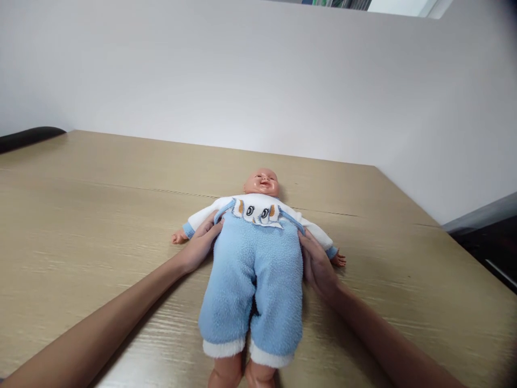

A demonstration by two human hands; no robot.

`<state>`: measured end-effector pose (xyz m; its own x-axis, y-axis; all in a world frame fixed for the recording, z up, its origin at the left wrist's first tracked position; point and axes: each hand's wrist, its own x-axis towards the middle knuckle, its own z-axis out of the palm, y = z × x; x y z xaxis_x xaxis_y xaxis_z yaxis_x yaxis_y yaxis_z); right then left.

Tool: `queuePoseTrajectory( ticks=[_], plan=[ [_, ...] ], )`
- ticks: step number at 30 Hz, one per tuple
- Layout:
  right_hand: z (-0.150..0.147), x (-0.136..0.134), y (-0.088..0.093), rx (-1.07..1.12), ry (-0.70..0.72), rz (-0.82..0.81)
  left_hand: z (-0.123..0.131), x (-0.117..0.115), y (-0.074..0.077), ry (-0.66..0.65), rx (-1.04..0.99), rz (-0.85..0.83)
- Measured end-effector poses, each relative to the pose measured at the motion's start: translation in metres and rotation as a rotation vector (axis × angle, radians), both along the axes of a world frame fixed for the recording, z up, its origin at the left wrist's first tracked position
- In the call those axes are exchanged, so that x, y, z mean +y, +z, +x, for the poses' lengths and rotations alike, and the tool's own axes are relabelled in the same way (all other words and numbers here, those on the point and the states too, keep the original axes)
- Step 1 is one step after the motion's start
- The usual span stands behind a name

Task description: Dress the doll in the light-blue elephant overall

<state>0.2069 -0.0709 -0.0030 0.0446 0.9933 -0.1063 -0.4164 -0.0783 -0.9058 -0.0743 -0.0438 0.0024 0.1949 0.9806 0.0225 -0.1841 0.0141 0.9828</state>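
Observation:
A baby doll [262, 182] lies on its back on the wooden table [92, 199], head away from me. It wears a white top and fluffy light-blue dungarees [254, 269] with white cuffs. My left hand [201, 242] grips the doll's side under its arm, fingers closed on the blue fabric near the strap. My right hand [317, 264] presses against the doll's other side, fingers curled on the dungarees at the waist. Both bare feet of the doll reach the bottom edge of the view.
A white wall [258, 81] stands behind the table's far edge. A dark chair back [28, 136] shows at the far left. The table's right edge drops off to a dark floor area [493, 242].

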Motion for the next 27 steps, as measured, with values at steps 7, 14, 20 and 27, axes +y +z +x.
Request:
queuePoseTrajectory(
  ticks=[7,14,20,27],
  plan=[
    [0.013,0.002,-0.011,-0.163,0.025,0.067,-0.019,0.005,0.002,-0.133,0.082,0.078],
    [0.018,-0.007,0.011,-0.761,-0.013,0.383,-0.019,0.006,0.016,-0.141,0.285,0.281],
    [0.018,0.019,0.012,-0.668,0.061,0.323,-0.010,0.015,0.025,-0.073,0.342,0.206],
    [0.028,0.011,-0.007,-1.006,0.001,0.330,-0.021,0.014,0.007,-0.086,0.658,0.311]
  ],
)
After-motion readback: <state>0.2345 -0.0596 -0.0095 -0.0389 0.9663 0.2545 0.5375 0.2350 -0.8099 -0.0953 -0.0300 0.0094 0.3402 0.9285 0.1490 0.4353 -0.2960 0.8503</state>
